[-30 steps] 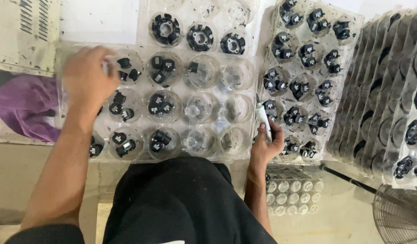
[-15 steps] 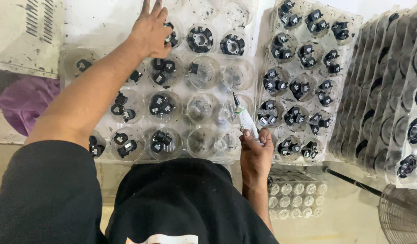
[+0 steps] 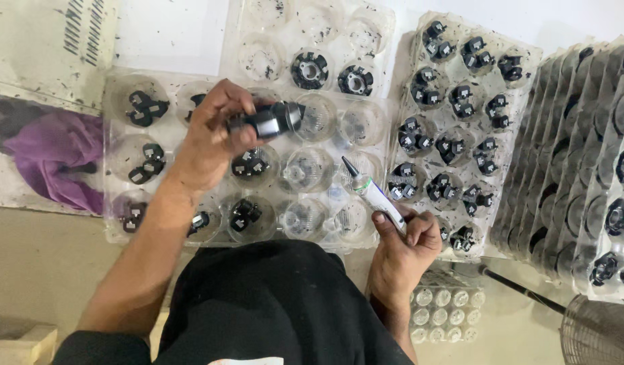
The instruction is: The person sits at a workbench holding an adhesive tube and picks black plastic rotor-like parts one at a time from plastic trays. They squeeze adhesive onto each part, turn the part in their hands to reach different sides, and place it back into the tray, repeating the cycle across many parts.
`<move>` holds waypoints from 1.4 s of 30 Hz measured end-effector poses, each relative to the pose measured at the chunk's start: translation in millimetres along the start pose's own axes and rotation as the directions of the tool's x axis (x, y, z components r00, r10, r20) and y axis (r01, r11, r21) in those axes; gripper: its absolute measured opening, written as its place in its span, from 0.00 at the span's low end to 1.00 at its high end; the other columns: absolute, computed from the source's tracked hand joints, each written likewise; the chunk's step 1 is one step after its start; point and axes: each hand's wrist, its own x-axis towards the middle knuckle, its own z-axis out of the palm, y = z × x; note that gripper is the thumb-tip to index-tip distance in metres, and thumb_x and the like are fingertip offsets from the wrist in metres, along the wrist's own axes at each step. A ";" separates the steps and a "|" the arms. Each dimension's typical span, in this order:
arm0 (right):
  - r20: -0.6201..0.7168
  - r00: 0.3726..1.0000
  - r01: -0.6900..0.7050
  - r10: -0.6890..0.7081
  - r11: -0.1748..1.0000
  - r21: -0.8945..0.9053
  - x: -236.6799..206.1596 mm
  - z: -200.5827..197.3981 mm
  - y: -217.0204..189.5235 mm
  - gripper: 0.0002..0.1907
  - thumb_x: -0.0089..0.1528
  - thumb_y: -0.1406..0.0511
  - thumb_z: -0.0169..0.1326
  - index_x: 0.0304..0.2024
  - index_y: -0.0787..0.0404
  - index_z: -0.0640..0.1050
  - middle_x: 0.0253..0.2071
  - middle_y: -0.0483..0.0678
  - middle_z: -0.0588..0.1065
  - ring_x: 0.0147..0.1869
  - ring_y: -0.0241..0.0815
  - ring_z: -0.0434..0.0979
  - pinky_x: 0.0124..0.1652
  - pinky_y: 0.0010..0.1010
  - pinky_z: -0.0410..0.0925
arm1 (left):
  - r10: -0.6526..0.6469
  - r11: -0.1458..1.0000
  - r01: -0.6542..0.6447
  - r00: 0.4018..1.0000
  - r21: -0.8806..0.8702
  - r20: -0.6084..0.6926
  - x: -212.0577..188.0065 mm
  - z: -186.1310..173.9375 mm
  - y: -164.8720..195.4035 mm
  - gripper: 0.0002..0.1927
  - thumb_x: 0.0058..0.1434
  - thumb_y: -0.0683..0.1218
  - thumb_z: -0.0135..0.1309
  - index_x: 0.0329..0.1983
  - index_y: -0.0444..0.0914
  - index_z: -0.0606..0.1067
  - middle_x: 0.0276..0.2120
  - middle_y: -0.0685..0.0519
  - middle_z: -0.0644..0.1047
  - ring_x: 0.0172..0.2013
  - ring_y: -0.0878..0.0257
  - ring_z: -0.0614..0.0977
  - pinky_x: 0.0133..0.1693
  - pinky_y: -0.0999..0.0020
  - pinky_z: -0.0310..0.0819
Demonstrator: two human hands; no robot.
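Left hand: the left hand [image 3: 210, 138] is curled shut around a black cylindrical part [image 3: 268, 122], gripping its near end while the far end sticks out past the fingers.
Part axis: its long axis runs roughly sideways, pointing from the left hand toward the right-hand side.
Right hand: the right hand [image 3: 406, 240] is closed on a white tube with a dark nozzle [image 3: 374, 192], pinched between thumb and fingers.
Tube axis: slanted, nozzle tip aimed up and leftward, toward the part.
Key relation: the part's free end lies up and to the left of the nozzle tip, apart from it; the right hand is the nearer one to that gap.
Beneath the left hand: a clear moulded tray [image 3: 332, 223], some cups holding small black pieces, others bare.
Beyond the right hand: a second tray of black pieces [image 3: 528, 61], and stacked trays [image 3: 589, 135] further right.
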 end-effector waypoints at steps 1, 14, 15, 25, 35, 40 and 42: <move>0.008 1.000 0.028 -0.028 0.999 -0.039 -3.4 4.5 -2.6 0.25 0.59 0.87 0.57 0.32 0.57 0.60 0.45 0.53 0.76 0.53 0.41 0.77 0.54 0.32 0.72 | 0.144 0.977 -0.146 0.989 -0.157 -0.024 -6.6 13.4 3.1 0.30 0.57 0.58 0.67 0.55 0.47 0.64 0.54 0.45 0.75 0.56 0.50 0.78 0.57 0.53 0.76; 0.318 0.766 0.620 -0.559 0.509 -0.597 -47.1 45.2 -50.6 0.26 0.59 0.76 0.68 0.30 0.59 0.60 0.41 0.57 0.80 0.49 0.52 0.83 0.49 0.39 0.77 | 0.361 0.897 -0.350 0.932 -0.270 -0.009 -21.0 79.4 46.7 0.28 0.63 0.53 0.56 0.62 0.38 0.65 0.58 0.41 0.71 0.57 0.55 0.76 0.60 0.57 0.75; 0.321 0.760 0.618 -0.566 0.476 -0.626 -50.8 47.4 -55.3 0.26 0.59 0.76 0.68 0.29 0.60 0.60 0.40 0.57 0.79 0.48 0.52 0.83 0.48 0.38 0.77 | 0.365 0.907 -0.358 0.931 -0.220 -0.010 -26.4 84.6 49.7 0.25 0.68 0.54 0.54 0.62 0.37 0.66 0.57 0.41 0.72 0.56 0.57 0.77 0.59 0.59 0.74; 0.423 0.663 0.681 -0.618 0.264 -0.683 -60.6 60.5 -66.9 0.29 0.59 0.78 0.67 0.24 0.60 0.58 0.36 0.56 0.79 0.43 0.54 0.84 0.39 0.34 0.76 | 0.451 0.886 -0.446 0.893 -0.128 0.008 -42.9 101.7 61.4 0.21 0.81 0.55 0.48 0.57 0.31 0.72 0.55 0.42 0.77 0.58 0.60 0.76 0.64 0.65 0.68; 0.527 0.553 0.774 -0.646 0.163 -0.612 -55.1 63.9 -66.7 0.28 0.58 0.81 0.60 0.22 0.58 0.54 0.31 0.54 0.78 0.40 0.53 0.85 0.37 0.36 0.76 | 0.428 0.901 -0.422 0.903 -0.105 0.037 -41.9 100.5 56.6 0.20 0.81 0.55 0.47 0.57 0.32 0.73 0.55 0.43 0.78 0.57 0.62 0.78 0.62 0.67 0.71; 0.513 0.570 0.760 -0.641 0.175 -0.626 -55.7 66.1 -67.5 0.29 0.57 0.82 0.61 0.21 0.59 0.54 0.32 0.55 0.78 0.39 0.52 0.84 0.38 0.36 0.77 | 0.395 0.911 -0.387 0.918 -0.139 0.030 -43.7 100.1 54.5 0.19 0.82 0.54 0.46 0.58 0.32 0.72 0.56 0.43 0.78 0.58 0.62 0.77 0.64 0.67 0.70; 0.510 0.572 0.763 -0.642 0.189 -0.619 -55.9 66.5 -66.6 0.29 0.57 0.82 0.61 0.20 0.59 0.54 0.32 0.56 0.78 0.39 0.52 0.84 0.39 0.37 0.78 | 0.391 0.912 -0.383 0.920 -0.148 0.023 -44.0 100.3 53.6 0.19 0.83 0.54 0.46 0.58 0.32 0.72 0.56 0.43 0.78 0.58 0.62 0.77 0.65 0.67 0.69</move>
